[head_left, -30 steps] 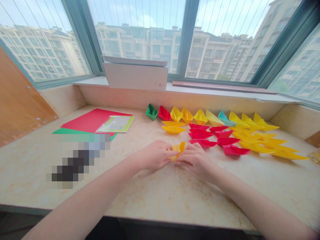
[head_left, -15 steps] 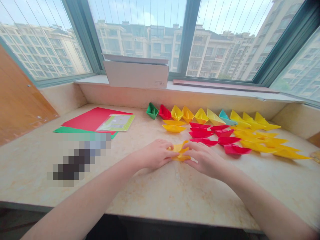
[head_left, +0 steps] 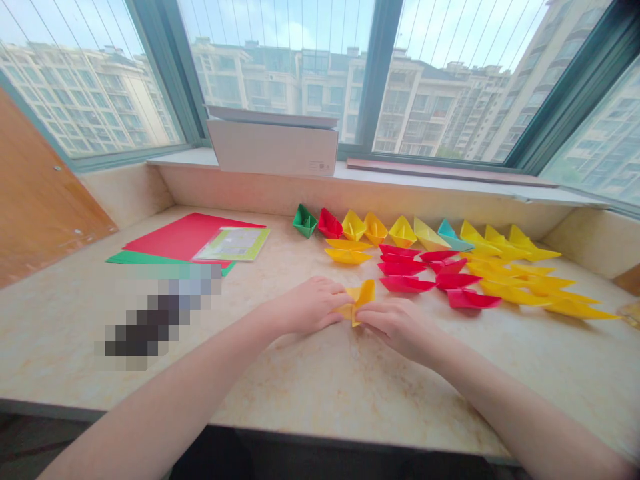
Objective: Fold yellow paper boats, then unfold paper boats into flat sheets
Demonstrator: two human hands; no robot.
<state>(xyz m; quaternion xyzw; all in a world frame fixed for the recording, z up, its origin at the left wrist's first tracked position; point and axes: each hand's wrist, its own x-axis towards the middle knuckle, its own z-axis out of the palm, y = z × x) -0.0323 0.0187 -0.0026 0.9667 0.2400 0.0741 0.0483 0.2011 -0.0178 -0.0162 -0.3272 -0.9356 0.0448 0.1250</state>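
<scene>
A piece of folded yellow paper (head_left: 367, 293) is between my two hands, low on the stone counter. My left hand (head_left: 315, 305) grips its left side, the fingers curled over it. On its right side, my right hand (head_left: 397, 323) pinches the paper near the lower fold. One yellow flap stands up between the hands, and the fingers hide part of the paper. Just beyond lie a yellow paper boat (head_left: 349, 252) and several red paper boats (head_left: 407, 285).
Along the back wall stands a row of paper boats, among them a green boat (head_left: 305, 221). More yellow boats (head_left: 580, 307) sit at the right. Red paper sheets (head_left: 175, 233) and a clear packet (head_left: 250, 245) lie left, beside a blurred patch. A white box (head_left: 273, 147) rests on the sill.
The yellow paper has turned and a flap now stands upright. My right hand has moved slightly down, its fingers closer together on the paper. My left hand stays nearly in place.
</scene>
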